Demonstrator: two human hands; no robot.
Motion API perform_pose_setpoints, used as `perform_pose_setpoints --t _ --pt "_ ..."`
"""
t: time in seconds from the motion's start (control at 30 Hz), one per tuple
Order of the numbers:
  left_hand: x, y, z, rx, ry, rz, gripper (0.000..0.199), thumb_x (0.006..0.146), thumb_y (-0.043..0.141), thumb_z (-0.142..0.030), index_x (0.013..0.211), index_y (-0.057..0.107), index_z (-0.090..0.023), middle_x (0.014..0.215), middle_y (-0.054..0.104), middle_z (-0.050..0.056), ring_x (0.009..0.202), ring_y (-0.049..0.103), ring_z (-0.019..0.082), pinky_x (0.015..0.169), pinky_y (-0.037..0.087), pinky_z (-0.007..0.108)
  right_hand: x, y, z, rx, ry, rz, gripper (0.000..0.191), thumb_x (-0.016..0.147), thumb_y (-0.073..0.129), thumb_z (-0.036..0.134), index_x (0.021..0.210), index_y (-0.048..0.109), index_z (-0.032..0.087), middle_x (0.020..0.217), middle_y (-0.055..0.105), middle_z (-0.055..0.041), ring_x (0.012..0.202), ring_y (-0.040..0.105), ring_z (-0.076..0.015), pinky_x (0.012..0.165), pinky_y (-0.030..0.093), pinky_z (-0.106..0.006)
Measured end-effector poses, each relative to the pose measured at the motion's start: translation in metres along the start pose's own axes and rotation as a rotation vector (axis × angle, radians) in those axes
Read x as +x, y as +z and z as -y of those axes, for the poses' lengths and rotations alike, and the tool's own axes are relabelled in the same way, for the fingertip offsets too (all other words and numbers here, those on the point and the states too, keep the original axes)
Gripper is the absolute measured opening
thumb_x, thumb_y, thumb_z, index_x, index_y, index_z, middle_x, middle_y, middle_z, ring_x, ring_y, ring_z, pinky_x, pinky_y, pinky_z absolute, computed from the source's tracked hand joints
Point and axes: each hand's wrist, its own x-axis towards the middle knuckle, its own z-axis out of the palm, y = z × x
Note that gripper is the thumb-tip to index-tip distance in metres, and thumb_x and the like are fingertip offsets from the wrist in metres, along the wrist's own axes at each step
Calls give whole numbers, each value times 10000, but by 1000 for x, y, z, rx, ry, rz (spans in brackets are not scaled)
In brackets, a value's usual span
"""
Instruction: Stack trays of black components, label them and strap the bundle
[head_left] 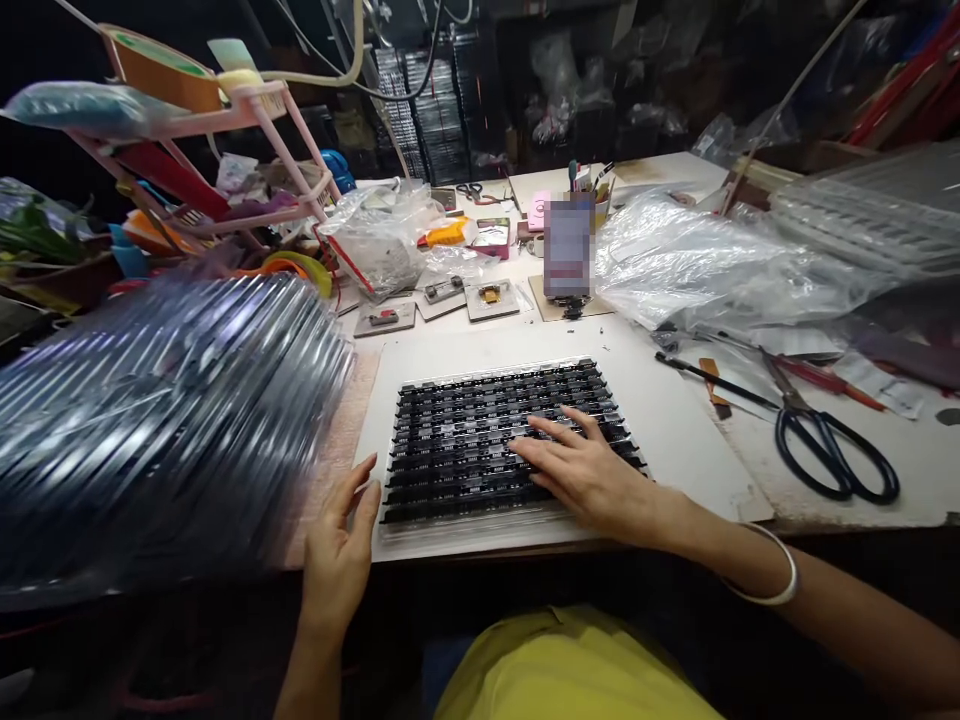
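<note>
In front of me a clear plastic tray (450, 532) lies on a white board, filled with rows of small black parts (465, 440). My right hand (577, 465) rests palm down over the right half of the rows, fingers stretched out and spread, holding nothing. Beside the tray's left edge is my left hand (341, 545), upright with thumb and fingers apart; nothing shows in it. Whether its fingertips touch the tray edge I cannot tell. My right palm hides some of the black parts.
A big stack of clear plastic trays (172, 430) leans at the left. Black-handled scissors (836, 455) lie at the right, near a crumpled clear plastic bag (720, 260). Behind are several small square blocks (493, 299) and a phone-like screen (568, 245). A pink rack (281, 150) stands back left.
</note>
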Motion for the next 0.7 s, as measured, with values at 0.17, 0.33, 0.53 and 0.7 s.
perform_pose_setpoints --t 0.17,0.33,0.53,0.7 --pt "-13 0 0 -49 -111 -22 467 836 534 -476 1225 575 -222 1254 604 62 1187 522 236 1051 370 392 -42 -11 -5 77 288 -334 373 957 390 208 1327 440 213 1302 559 -77 1251 453 -208 1049 308 -436" --pt "-25 1 -5 -106 -189 -3 478 834 546 -465 1249 562 -228 1240 618 51 1205 514 222 1086 324 363 -86 5 -21 104 671 -471 318 943 423 310 1225 538 217 1163 629 -88 1105 551 -239 943 426 -444" --pt "-39 4 -7 27 -248 -61 447 798 591 -435 1209 609 -261 1266 606 36 1232 492 256 1061 352 347 -98 21 -2 123 678 -488 325 944 409 286 1231 537 206 1190 598 -99 1133 526 -237 954 442 -436" --pt "-60 -7 -13 1 -398 -54 476 801 555 -504 1207 606 -260 1140 678 33 1124 582 257 1029 402 375 -123 7 13 162 718 -501 277 931 432 270 1158 586 227 1111 633 -72 1059 573 -221 915 473 -389"
